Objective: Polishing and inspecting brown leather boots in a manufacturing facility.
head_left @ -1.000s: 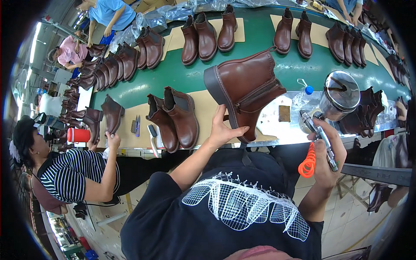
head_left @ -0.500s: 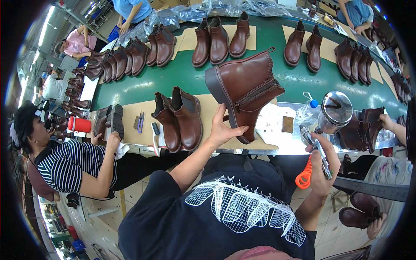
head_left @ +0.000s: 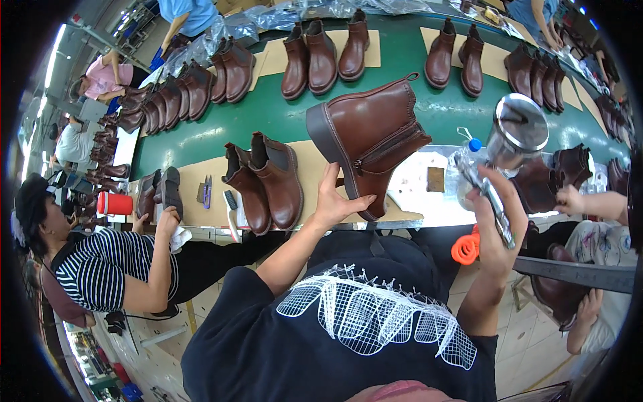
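Note:
My left hand grips a brown leather ankle boot by its toe end, holding it up over the table's near edge. The boot is tilted with its heel up to the left, its dark sole facing left and its side zipper towards me. To the right, my right hand is wrapped round a metal spray gun with a shiny silver cup. An orange coiled hose hangs beside that hand. The gun stands apart from the boot, and its nozzle is blurred.
A pair of brown boots stands on cardboard left of me, beside a brush and snips. More boots line the green table. A bottle with a blue cap stands behind the gun. Co-workers sit at both sides.
The whole view has shifted slightly. My right hand has tilted the spray gun and raised it a little. My left hand keeps its hold on the boot. The right co-worker's hands have moved.

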Motion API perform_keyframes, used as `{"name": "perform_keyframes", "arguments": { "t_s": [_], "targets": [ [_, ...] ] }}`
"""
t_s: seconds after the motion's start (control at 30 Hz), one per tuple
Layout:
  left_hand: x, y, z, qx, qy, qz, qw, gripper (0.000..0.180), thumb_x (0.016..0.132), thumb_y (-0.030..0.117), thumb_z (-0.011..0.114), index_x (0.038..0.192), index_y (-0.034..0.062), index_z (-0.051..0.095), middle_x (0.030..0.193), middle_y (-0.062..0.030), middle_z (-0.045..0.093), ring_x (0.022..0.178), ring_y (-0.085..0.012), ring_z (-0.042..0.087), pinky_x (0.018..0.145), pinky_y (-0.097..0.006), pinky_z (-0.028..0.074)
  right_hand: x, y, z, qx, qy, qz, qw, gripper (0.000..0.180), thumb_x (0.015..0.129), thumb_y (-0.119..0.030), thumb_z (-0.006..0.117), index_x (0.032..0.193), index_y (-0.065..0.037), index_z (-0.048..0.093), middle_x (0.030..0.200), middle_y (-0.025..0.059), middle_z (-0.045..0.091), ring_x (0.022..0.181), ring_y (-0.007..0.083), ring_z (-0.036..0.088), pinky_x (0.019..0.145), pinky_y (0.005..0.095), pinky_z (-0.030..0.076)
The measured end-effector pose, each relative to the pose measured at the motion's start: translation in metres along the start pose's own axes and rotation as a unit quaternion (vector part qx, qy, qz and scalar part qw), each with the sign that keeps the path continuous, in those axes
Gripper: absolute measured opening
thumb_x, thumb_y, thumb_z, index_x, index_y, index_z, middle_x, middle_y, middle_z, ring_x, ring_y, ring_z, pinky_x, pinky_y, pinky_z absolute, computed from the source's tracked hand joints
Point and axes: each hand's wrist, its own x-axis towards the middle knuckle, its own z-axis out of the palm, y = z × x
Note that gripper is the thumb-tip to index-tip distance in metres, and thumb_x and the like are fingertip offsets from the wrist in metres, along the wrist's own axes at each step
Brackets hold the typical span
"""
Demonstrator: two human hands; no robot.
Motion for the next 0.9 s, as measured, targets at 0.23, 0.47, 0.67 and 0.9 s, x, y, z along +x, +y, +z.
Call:
{"name": "perform_keyframes", "arguments": {
  "t_s": [0.23,0.47,0.67,0.9],
  "targets": [
    [-0.016,0.016,0.022,0.024,-0.005,0.025,0.999,0.082,0.061,0.024,0.09,0.128,-0.0042,0.052,0.117,-0.0179,0.056,0.108,-0.0315,0.059,0.086,-0.04,0.051,0.035,0.02,0.032,0.026,0.075,-0.048,0.996,0.06,0.08,0.007,0.068,0.137,-0.005,0.053,0.111,0.0012,0.057,0.085,0.0046,0.049,0.073,0.0169,0.043],
    [-0.019,0.04,0.036,0.0,-0.006,0.032,0.999,0.086,0.06,0.021,0.09,0.132,-0.005,0.05,0.126,-0.0185,0.052,0.114,-0.0317,0.058,0.086,-0.04,0.056,0.038,0.034,0.038,0.019,0.071,-0.053,0.996,0.067,0.077,0.001,0.075,0.139,-0.007,0.051,0.115,-0.0018,0.056,0.085,0.0029,0.045,0.068,0.0163,0.04],
    [-0.023,0.05,0.039,0.031,-0.004,0.079,0.996,0.084,0.059,0.02,0.09,0.13,-0.0043,0.051,0.129,-0.0188,0.051,0.116,-0.0324,0.058,0.084,-0.04,0.056,0.033,0.029,0.034,0.027,0.049,-0.027,0.998,0.064,0.08,0.001,0.07,0.14,-0.004,0.049,0.134,0.005,0.055,0.102,0.0106,0.054,0.088,0.0252,0.045],
    [-0.032,0.052,0.041,0.004,-0.012,0.064,0.998,0.084,0.059,0.021,0.09,0.129,-0.0046,0.052,0.127,-0.0196,0.053,0.113,-0.0329,0.06,0.085,-0.04,0.056,0.029,0.034,0.027,0.005,0.072,-0.074,0.995,0.048,0.088,0.007,0.058,0.134,-0.004,0.056,0.098,0.0013,0.062,0.077,0.004,0.053,0.067,0.0193,0.044]
  ]
}}
